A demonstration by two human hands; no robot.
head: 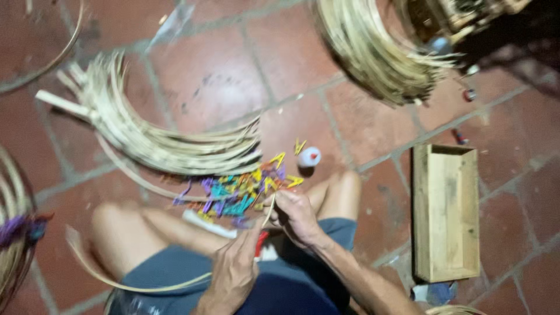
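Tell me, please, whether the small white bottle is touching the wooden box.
Apart. The head view shows the white bottle standing on the tiled floor, with a bare stretch of tile between it and the wooden box.

Two hands, one wooden box, one small bottle, two bundles of strips.

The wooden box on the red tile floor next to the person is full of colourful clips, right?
Not quite. The wooden box does sit on the red tile floor next to the person, but the head view shows it empty. The colourful clips lie in a pile on the floor in front of the person's hands, beside the curved cane strips.
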